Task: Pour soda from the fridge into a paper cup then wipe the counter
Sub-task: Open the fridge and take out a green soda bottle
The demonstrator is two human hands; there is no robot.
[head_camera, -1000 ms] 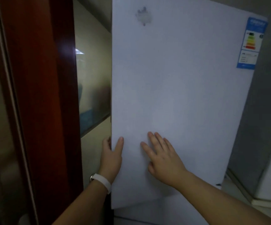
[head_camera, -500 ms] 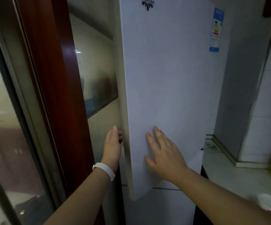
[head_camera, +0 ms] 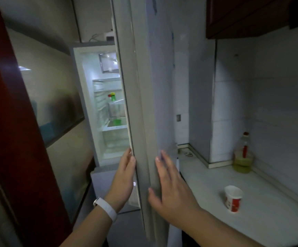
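The left hand [head_camera: 125, 180] lies with straight, close-set fingers against the inner edge of the open fridge door [head_camera: 144, 104], the right hand [head_camera: 169, 189] presses flat on its outer face, fingers slightly spread, while a green bottle [head_camera: 112, 98] stands inside and the paper cup [head_camera: 233, 200] sits upright on the counter [head_camera: 260, 225].

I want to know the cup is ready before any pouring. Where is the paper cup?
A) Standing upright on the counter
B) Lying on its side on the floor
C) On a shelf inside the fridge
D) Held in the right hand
A: the paper cup stands upright on the counter, while the left hand and the right hand both rest on the open fridge door.
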